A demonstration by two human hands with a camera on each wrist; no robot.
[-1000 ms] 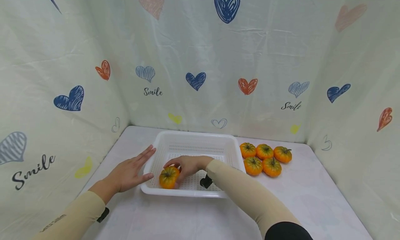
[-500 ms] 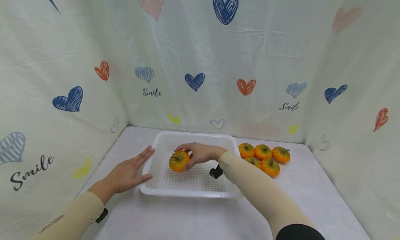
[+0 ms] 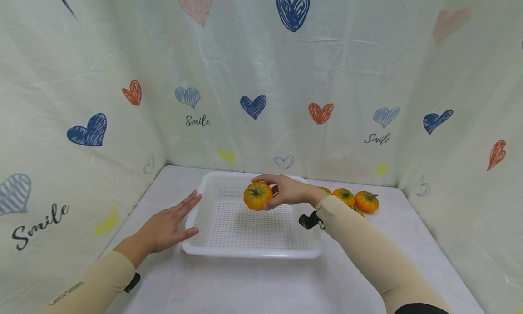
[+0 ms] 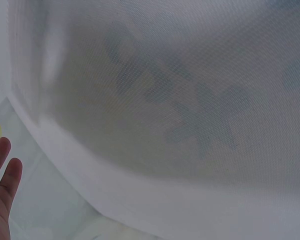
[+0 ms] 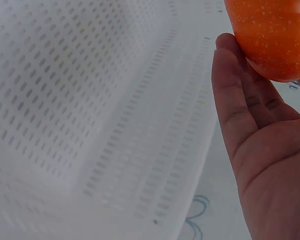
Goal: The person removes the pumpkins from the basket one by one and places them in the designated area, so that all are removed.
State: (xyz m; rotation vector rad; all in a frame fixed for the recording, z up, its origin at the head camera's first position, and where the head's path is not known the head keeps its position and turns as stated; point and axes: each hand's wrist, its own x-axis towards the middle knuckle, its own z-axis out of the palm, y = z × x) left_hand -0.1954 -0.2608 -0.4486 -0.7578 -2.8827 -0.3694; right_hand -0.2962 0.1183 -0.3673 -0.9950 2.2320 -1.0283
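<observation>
In the head view my right hand [image 3: 288,190] grips a small orange pumpkin [image 3: 258,196] with a short stem, held above the white perforated basket [image 3: 251,252]. The right wrist view shows the pumpkin's smooth speckled side [image 5: 272,37] between thumb and fingers of that hand [image 5: 270,145], with the basket wall beside it. My left hand [image 3: 169,225] has its fingers straight and spread, touching the basket's left rim. Only a few of its fingers [image 4: 9,182] show at the left edge of the left wrist view.
Several more small pumpkins [image 3: 367,201] lie on the white-covered table [image 3: 253,286] to the right of the basket, partly hidden behind my right forearm. A white curtain [image 3: 229,55] printed with hearts encloses the back and sides.
My right hand has lifted the pumpkin from the basket's front left and carried it up, back and to the right. My left hand stays at the rim.
</observation>
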